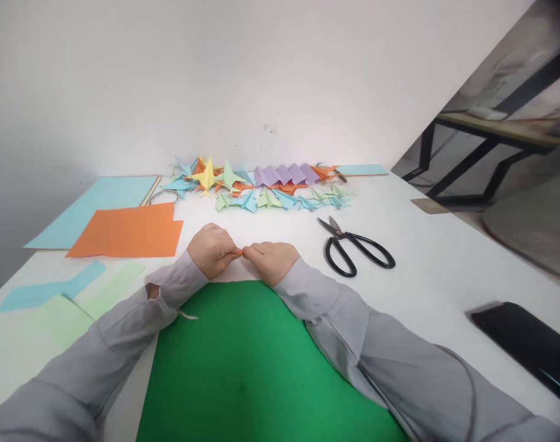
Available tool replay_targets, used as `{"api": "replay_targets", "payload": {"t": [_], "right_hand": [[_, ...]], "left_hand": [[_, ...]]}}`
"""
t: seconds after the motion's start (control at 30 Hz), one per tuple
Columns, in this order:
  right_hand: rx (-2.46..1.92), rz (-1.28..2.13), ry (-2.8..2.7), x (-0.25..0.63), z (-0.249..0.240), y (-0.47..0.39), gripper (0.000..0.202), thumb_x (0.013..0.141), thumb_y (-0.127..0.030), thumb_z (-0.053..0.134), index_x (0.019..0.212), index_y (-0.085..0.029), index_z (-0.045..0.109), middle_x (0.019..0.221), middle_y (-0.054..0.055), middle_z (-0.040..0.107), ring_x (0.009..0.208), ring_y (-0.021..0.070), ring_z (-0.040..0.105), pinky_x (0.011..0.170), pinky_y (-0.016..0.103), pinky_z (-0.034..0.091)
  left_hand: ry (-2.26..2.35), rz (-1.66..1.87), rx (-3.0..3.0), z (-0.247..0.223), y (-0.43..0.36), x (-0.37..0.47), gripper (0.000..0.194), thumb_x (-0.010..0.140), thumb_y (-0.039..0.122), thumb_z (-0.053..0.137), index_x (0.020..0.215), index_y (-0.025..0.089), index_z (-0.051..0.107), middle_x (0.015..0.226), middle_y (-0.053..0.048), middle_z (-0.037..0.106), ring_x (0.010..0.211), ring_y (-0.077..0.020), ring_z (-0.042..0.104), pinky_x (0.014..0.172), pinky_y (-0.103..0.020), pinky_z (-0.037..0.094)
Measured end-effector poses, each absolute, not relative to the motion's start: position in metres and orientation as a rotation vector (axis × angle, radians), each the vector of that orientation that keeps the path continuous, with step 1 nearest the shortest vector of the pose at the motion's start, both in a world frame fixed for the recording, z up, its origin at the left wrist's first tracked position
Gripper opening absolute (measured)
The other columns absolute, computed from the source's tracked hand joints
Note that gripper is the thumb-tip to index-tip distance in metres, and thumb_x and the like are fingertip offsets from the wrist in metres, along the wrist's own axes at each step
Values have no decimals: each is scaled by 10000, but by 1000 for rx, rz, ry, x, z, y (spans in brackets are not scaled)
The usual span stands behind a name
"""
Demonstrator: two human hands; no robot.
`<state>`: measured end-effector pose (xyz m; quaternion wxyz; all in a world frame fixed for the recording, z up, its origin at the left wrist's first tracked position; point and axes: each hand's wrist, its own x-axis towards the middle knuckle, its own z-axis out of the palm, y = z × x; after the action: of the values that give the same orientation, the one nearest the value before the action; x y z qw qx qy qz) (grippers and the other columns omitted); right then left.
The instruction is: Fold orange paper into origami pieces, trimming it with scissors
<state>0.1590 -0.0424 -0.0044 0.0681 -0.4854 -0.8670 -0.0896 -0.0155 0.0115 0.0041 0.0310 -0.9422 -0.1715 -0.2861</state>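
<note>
My left hand (213, 250) and my right hand (271, 260) meet near the middle of the white table. Between their fingertips they pinch a small piece of orange paper (239, 253), mostly hidden by the fingers. Both hands are closed, just beyond the far edge of a large green sheet (243, 362). To the right of my right hand lie black-handled scissors (338, 234), blades parted a little and pointing away to the left.
Folded paper shapes (284, 176) in several colours line the wall. At the left lie an orange sheet (128, 232), a blue sheet (96, 202) and light green and blue scraps (52, 293). A black phone-like object (524, 350) rests at the right.
</note>
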Motion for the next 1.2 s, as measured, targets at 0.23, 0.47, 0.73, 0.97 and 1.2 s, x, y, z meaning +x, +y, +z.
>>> {"api": "replay_targets", "payload": {"t": [0.23,0.47,0.73,0.97,1.2], "right_hand": [[-1414,-355,-2563,167,-6,-38,240,865,-212,400,917,-209,634,762,17,689,647,150,602,476,287,198],[-1257,-125,-2303,173,-23,-30,280,886,-359,424,1000,-199,623,951,45,699,823,139,639,624,224,419],[-1021,36,-2271,176,-36,-25,328,868,-422,431,946,-194,654,882,65,708,795,142,646,688,223,467],[-1014,103,-2285,178,-36,-25,331,886,-401,400,854,-197,658,732,31,693,668,115,619,594,195,428],[-1032,131,-2285,178,-31,-30,374,881,-434,399,792,-182,660,631,27,665,563,103,585,511,190,390]], "left_hand": [[-550,-888,-2871,1,8,-14,235,836,272,462,764,156,653,659,-39,677,649,-152,618,653,-307,417],[-698,-983,-2868,-3,-3,-16,282,847,304,441,821,182,694,640,-32,683,604,-152,613,599,-289,421],[-817,-1011,-2845,-7,-18,-22,277,846,287,430,798,187,684,634,-21,681,602,-138,598,596,-264,413],[-808,-1113,-2932,-13,-15,-21,256,840,294,458,792,176,680,665,-39,691,616,-132,607,618,-255,438],[-813,-1271,-2945,-12,-13,-20,221,819,274,504,774,158,686,639,-42,689,592,-130,607,597,-249,448]]}}
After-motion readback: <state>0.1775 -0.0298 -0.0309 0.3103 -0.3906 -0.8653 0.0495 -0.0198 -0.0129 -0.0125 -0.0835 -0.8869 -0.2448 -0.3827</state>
